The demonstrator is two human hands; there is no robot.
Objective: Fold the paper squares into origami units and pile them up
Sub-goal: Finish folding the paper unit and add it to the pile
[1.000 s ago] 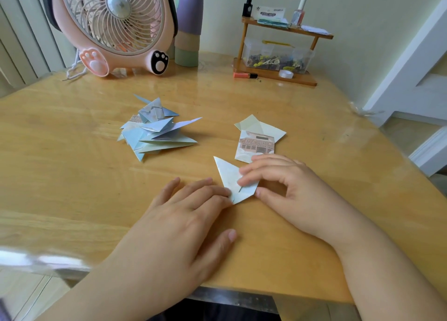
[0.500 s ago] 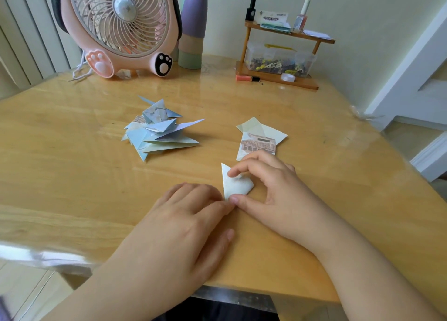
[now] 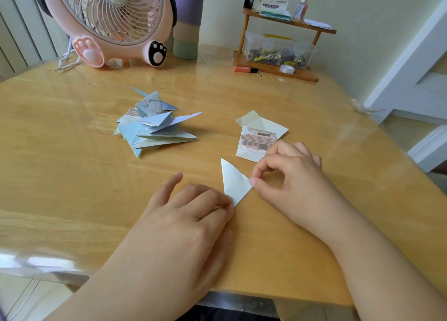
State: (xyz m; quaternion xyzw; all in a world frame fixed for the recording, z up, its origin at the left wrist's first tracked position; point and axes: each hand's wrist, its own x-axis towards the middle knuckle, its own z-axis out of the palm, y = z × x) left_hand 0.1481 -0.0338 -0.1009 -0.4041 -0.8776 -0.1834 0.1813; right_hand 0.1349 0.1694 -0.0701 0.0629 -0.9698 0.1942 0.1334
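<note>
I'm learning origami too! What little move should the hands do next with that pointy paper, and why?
Probably fold the right corner inward and press the crease. The right hand pinches that corner of the folded paper, the left hand pins its bottom tip to the table, and it does not yet match the finished pile.

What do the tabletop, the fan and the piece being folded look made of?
Tabletop: wood, likely under a clear glossy cover, going by grain and window glare. Fan: pink moulded plastic, smooth. Folded piece: thin printed paper, matte, with sharp creases.
</note>
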